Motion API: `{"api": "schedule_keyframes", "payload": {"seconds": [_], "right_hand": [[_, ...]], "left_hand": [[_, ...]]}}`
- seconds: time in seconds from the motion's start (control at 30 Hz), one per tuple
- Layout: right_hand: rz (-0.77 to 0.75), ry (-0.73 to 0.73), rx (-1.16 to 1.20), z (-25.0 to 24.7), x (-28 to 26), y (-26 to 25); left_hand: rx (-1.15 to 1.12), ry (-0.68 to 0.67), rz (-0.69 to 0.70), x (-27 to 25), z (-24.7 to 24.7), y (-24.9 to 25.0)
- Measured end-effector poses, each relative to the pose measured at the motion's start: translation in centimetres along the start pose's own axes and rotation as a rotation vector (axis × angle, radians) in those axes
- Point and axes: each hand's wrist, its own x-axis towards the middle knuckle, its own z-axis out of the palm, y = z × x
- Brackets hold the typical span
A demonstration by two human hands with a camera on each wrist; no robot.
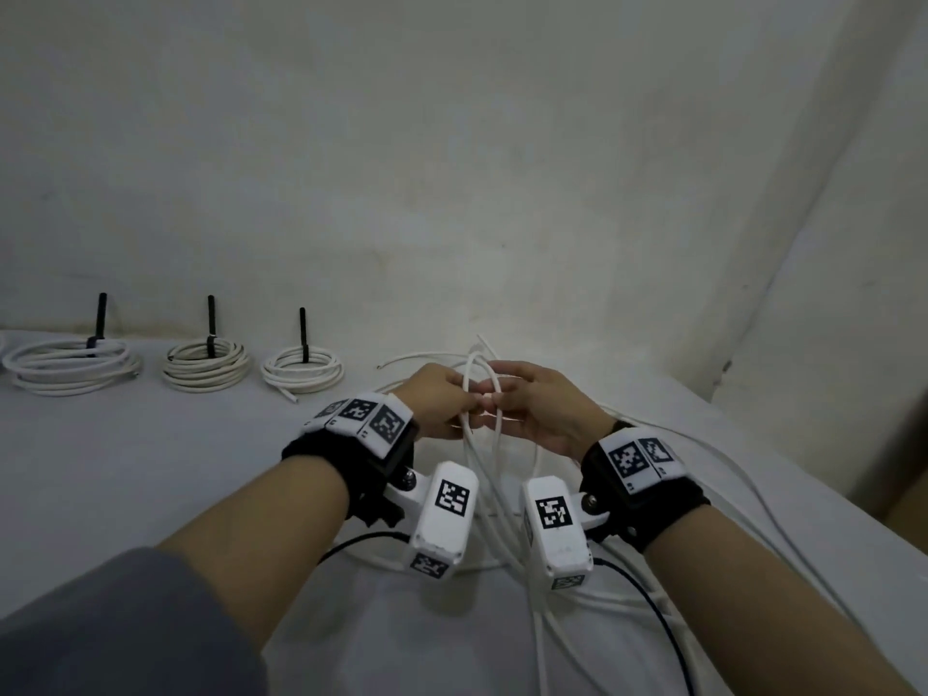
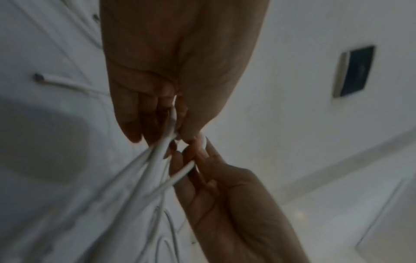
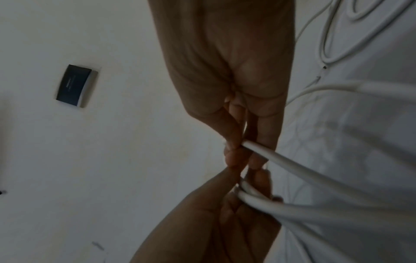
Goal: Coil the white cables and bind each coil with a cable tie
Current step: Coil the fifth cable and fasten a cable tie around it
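The light is dim, flat and greyish in all three views. The head view is fairly sharp at its middle, with wide-angle bending toward the edges and soft shadows under the forearms. Both wrist views are darker, noisy and blurred; the white cable (image 2: 155, 160) smears there, and a broad shadow falls on the pale surface.

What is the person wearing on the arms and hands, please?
Both hands, the left hand and the right hand, are bare. Each wrist carries a black strap with a white band of black-and-white square markers, plus a white box-shaped camera unit bearing the same markers. A thin black cable runs from each unit. A grey sleeve covers the upper left arm.
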Motion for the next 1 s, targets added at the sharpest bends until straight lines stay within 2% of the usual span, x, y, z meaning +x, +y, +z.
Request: {"api": "schedule_keyframes", "payload": {"seconds": [0.2, 0.4, 0.53, 0.63, 0.8, 0.87, 0.93, 1.0], "right_hand": [[-0.161, 0.131, 0.187, -2.4, -0.6, -2.3], [-0.403, 0.136, 0.161, -3.5, -1.7, -5.9], [-0.505, 0.157, 0.143, -3.9, -2.4, -7.9], [-0.487, 0.138, 0.027, -3.1, -2.8, -7.5], [-0.432, 0.055, -0.21, -0.1, -2.9, -4.9], [-0.428, 0.031, -0.278, 0.9, -3.1, -4.6], [-0.433, -0.009, -0.316, 2.0, -3.5, -4.7], [-0.451, -0.034, -0.317, 3.0, -4.0, -5.1]], "left_hand": [[-0.153, 0.186, -0.004, 0.1, -2.5, -0.2], [-0.04, 0.151, -0.064, 0.0, -4.0, -0.8], [-0.029, 0.166, -0.1, -0.3, -4.3, -1.2], [0.145, 0.169, -0.125, -0.3, -4.9, -1.7], [0.659, 0.089, -0.15, -2.0, -5.5, 0.0], [0.818, 0.133, -0.059, -2.6, -5.9, 1.0], [0.922, 0.198, 0.118, -3.3, -6.7, 1.9], [0.949, 0.133, 0.267, -4.1, -7.4, 2.4]]}}
